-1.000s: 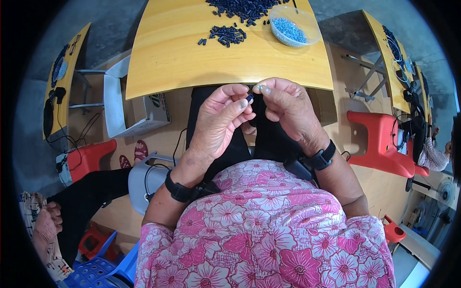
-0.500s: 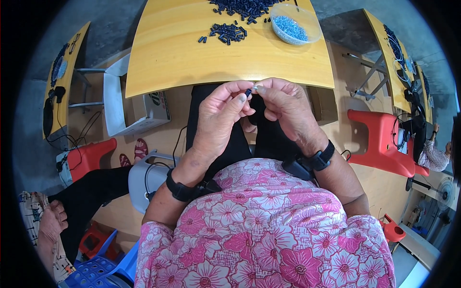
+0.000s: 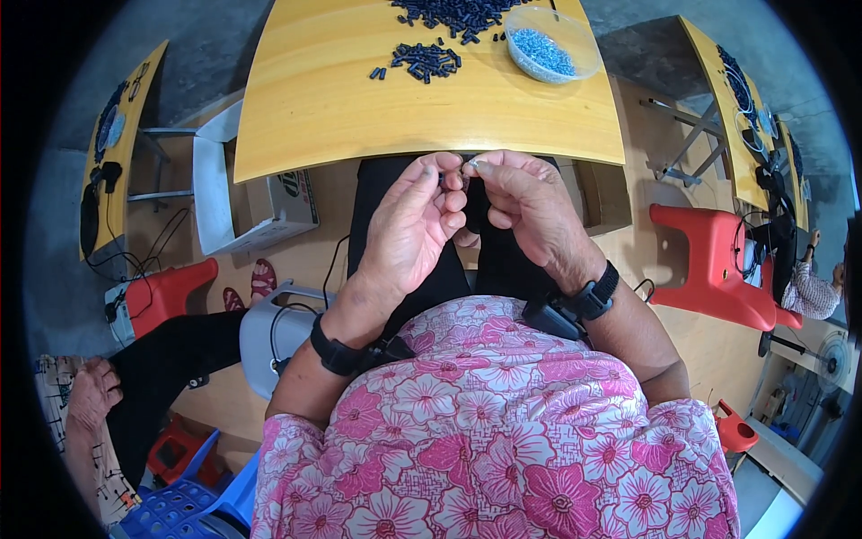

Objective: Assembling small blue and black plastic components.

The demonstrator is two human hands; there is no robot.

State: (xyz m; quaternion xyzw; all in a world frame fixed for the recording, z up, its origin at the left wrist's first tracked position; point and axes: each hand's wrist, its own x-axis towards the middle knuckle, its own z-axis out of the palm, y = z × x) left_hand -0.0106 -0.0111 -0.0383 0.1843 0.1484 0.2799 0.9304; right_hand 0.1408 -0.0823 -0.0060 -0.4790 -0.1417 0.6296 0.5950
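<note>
Just off the near edge of the tabletop [image 3: 341, 121], the left hand [image 3: 413, 220] pinches a half-hidden dark tube [image 3: 441, 179] in closed fingertips, and the right hand [image 3: 534, 205], thumb to forefinger, nips a pale bit [image 3: 470, 168] close by!

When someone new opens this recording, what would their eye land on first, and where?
Probably the pink floral shirt filling the lower middle, then the left hand and right hand, fingertips close together near the front edge of the yellow table. Beyond them, dark blue tubular pieces lie heaped, with a clear plastic bowl of pale blue bits to their right.
</note>
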